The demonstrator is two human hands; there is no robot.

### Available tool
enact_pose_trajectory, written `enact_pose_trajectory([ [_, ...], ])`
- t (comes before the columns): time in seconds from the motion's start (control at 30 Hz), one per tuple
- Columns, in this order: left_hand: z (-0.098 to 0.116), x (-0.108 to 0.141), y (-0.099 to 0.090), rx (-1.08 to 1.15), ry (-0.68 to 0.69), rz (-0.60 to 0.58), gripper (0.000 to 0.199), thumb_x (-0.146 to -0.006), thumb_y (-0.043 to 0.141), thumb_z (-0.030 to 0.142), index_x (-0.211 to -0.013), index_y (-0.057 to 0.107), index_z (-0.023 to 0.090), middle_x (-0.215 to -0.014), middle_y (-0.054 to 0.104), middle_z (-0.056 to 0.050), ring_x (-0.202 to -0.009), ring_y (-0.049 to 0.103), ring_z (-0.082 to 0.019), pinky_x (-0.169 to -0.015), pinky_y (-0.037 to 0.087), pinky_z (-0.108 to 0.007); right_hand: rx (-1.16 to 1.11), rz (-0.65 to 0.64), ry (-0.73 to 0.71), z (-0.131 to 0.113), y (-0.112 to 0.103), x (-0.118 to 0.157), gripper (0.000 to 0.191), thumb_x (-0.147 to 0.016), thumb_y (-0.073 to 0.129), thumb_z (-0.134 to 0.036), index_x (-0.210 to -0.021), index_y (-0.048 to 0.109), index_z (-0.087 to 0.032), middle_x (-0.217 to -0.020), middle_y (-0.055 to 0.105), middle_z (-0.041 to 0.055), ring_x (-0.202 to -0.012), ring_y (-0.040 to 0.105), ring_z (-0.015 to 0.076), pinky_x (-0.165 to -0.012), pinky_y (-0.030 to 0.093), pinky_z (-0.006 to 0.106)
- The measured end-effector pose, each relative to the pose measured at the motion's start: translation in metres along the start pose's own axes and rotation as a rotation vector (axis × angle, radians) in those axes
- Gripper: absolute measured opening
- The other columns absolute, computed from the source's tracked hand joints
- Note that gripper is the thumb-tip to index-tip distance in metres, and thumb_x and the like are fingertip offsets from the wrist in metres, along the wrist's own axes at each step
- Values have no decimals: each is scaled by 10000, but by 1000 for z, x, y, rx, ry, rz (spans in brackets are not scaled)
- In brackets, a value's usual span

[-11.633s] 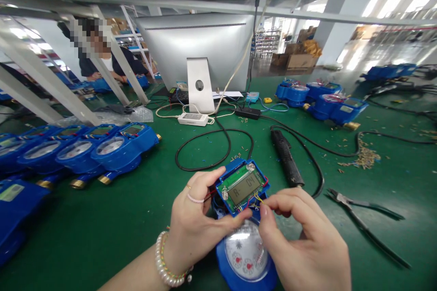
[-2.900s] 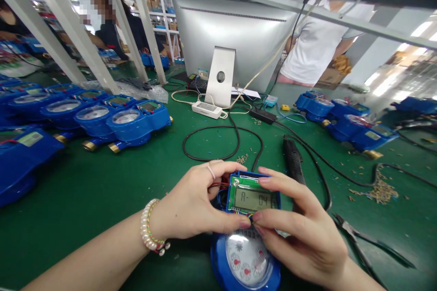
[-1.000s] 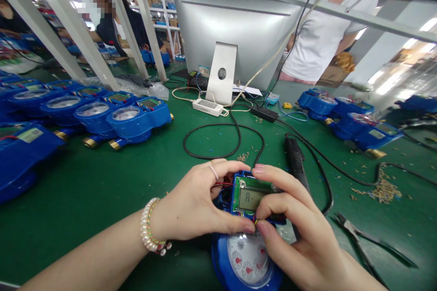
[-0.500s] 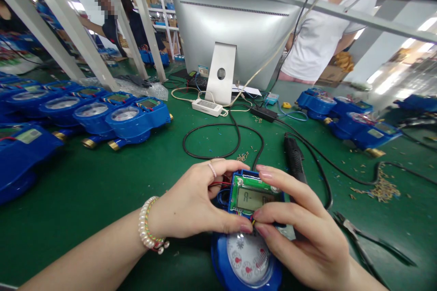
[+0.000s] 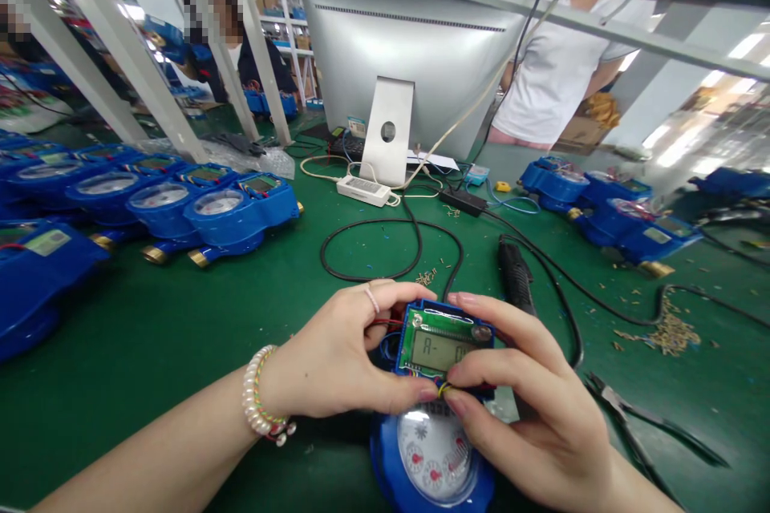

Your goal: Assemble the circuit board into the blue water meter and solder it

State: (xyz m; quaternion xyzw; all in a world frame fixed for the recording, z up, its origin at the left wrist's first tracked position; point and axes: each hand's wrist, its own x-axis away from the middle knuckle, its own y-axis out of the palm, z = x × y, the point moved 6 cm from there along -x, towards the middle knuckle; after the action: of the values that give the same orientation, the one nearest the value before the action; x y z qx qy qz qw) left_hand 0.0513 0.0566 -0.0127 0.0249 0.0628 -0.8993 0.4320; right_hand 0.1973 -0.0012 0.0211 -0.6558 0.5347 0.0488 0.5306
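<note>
A blue water meter (image 5: 385, 461) sits upright at the front of the table, its round white dial (image 5: 430, 449) towards me. Behind the dial, a green circuit board (image 5: 415, 329) with a lit-up display shows "A-" and partly covered characters. My left hand (image 5: 337, 353) grips the meter's display housing, fingers around the far left corner and thumb along the near edge. Between thumb and index finger, my right hand (image 5: 535, 393) pinches thin wires (image 5: 443, 389), yellow among them, at the board's near edge. Its other fingers rest over the housing's right side. Red wires (image 5: 388, 323) show by my left palm.
Rows of blue meters (image 5: 232, 212) stand left, more meters (image 5: 631, 216) at right. A monitor (image 5: 415, 48) faces away at the back. Cables (image 5: 325, 244), a black screwdriver-like tool (image 5: 514, 276), pliers (image 5: 626, 409) and loose screws (image 5: 670, 333) lie around. Two people are beyond.
The yellow wire now bows out more visibly between my thumbs, and my right fingers have shifted slightly. At the back left, a person now holds up a blue object.
</note>
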Motion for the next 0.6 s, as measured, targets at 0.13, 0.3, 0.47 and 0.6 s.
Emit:
enact_pose_trajectory([
  [0.13, 1, -1, 1, 53, 0, -7, 609, -647, 804, 78, -1164, 574, 305, -1093, 645, 79, -956, 665, -83, -798, 513, -94, 23, 1, -66, -1, 1, 0, 170, -815, 589, -49, -923, 629, -175, -1358, 427, 46, -1259, 452, 168, -1101, 378, 271],
  [0.3, -1, -1, 2, 105, -36, -41, 602, -657, 796, 72, -1163, 564, 302, -1076, 671, 89, -981, 659, -85, -835, 507, -113, 17, -2, -103, -2, -2, 2, 188, -812, 591, -51, -946, 638, -175, -1382, 401, 63, -1276, 446, 221, -1093, 408, 350],
  [0.47, -6, 0, 2, 66, -86, -2, 609, -643, 797, 105, -1172, 559, 290, -1141, 641, 57, -1011, 650, -124, -856, 522, -165, 41, 2, -124, -2, -3, 4, 174, -839, 553, -75, -926, 657, -183, -1372, 429, 82, -1286, 441, 271, -1038, 462, 413],
  [0.6, -17, -2, 3, 45, -132, 14, 649, -620, 780, 125, -1202, 529, 263, -1208, 634, -7, -1096, 624, -205, -929, 519, -272, 108, 80, -215, 1, -2, 7, 100, -884, 594, -215, -877, 691, -240, -1332, 483, 53, -1240, 499, 254, -990, 502, 381],
])
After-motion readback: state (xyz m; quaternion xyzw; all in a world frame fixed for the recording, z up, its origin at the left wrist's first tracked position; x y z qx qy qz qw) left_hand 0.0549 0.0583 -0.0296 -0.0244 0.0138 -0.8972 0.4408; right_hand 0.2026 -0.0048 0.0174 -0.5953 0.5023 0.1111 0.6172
